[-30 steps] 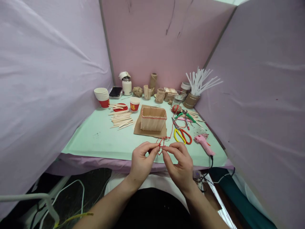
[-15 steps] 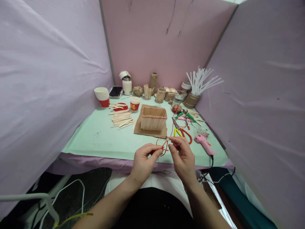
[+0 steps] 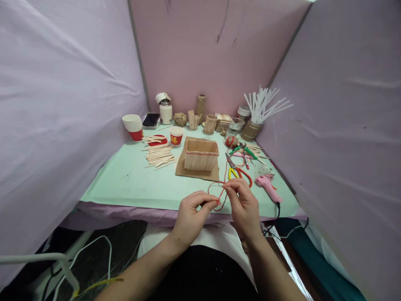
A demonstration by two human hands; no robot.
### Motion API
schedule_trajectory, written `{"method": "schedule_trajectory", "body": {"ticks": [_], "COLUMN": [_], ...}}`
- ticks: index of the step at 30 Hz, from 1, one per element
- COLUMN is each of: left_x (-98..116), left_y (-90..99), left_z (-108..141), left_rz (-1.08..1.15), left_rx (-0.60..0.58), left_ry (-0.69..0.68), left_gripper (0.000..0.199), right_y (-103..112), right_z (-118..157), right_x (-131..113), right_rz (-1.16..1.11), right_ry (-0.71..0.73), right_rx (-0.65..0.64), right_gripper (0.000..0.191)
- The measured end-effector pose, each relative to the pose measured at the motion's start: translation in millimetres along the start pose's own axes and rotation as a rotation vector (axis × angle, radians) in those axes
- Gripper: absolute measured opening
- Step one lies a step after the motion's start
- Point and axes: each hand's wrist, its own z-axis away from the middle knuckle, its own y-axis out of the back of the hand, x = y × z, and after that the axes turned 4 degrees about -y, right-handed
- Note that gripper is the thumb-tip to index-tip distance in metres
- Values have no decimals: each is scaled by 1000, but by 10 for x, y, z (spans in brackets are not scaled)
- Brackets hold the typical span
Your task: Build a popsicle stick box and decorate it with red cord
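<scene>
A thin red string (image 3: 221,193) runs between my hands at the table's front edge and hangs in a loose loop. My left hand (image 3: 194,213) pinches it between thumb and forefinger, with a small knot or loop at the fingertips. A little higher, my right hand (image 3: 244,205) pinches another part of the string. Its strand leads back past the scissors (image 3: 239,172) to a red-wrapped ball (image 3: 232,141). Beyond my hands, a rectangular box of craft sticks (image 3: 201,161) with red trim round its rim stands on a cardboard piece (image 3: 184,172).
On the right lie a pink glue gun (image 3: 268,188) and green-handled pliers (image 3: 244,150). Loose craft sticks (image 3: 159,156) and paper cups (image 3: 133,125) are at left. Jars, twine (image 3: 180,119) and a holder of white glue sticks (image 3: 252,130) line the back.
My left fingertips have moved slightly down and right, and the string between my hands has shifted, its loop now hanging lower. Both hands keep their pinch.
</scene>
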Motion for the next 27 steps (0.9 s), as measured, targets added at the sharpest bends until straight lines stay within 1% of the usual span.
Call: {"method": "schedule_trajectory", "body": {"ticks": [4, 6, 7, 9, 12, 13, 15, 18, 20, 22, 24, 26, 27], "left_x": [9, 2, -5, -24, -48, -52, -55, -49, -39, -25, -11, -5, -7], "left_y": [2, 6, 8, 13, 22, 25, 29, 28, 23, 15, 8, 6, 7], "left_z": [11, 2, -5, -19, -28, -28, -22, -11, -5, -1, 1, -1, -3], "left_rz": [-8, -21, -32, -63, -109, -119, -134, -129, -78, 23, 115, 133, 111], "left_rx": [6, 16, 24, 51, 88, 95, 97, 101, 102, 87, 72, 69, 70], "left_ry": [-14, -28, -38, -63, -104, -114, -133, -144, -106, -25, 47, 66, 60], "left_gripper": [9, 8, 8, 7, 8, 8, 8, 9, 8, 7, 8, 9, 9], "right_y": [-2, 12, 24, 56, 99, 105, 100, 66, 42, 24, 11, 0, -4], "right_z": [-4, 7, 16, 39, 67, 70, 66, 52, 53, 64, 76, 81, 81], "right_x": [15, -13, -39, -105, -193, -207, -206, -175, -167, -176, -188, -190, -185], "right_rz": [19, 59, 88, 148, 230, 255, 299, 309, 264, 168, 40, -52, -67], "right_ry": [-4, 22, 59, 191, 415, 460, 492, 478, 434, 328, 182, 68, 38], "right_rx": [-27, -13, 5, 38, 11, -5, -24, -51, -69, -91, -125, -153, -163], "right_gripper": [13, 10, 10, 17, 28, 30, 29, 23, 18, 11, 9, 11, 12]}}
